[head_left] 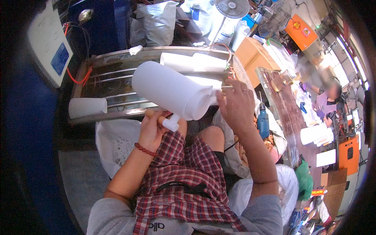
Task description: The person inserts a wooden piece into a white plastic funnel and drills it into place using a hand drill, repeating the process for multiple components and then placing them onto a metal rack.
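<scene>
A large white plastic cylinder (166,86) lies tilted across the middle in front of me, above my knees. At its right end my right hand (237,102) is closed around a narrow white part, mostly hidden by the fingers. A thin rod shows by those fingertips. Below the cylinder, my left hand (152,127) is closed on a small tan piece with a white T-shaped end (171,123). This white end sits close under the cylinder; whether they touch, I cannot tell.
Beyond my hands is a metal-railed tray bench (117,73) bearing white cylinders (192,62) and a white piece (87,105) at left. A blue power screwdriver (263,121) hangs at right, over a sack of tan parts (243,156). A white bag (117,143) stands left. Another person (327,98) sits far right.
</scene>
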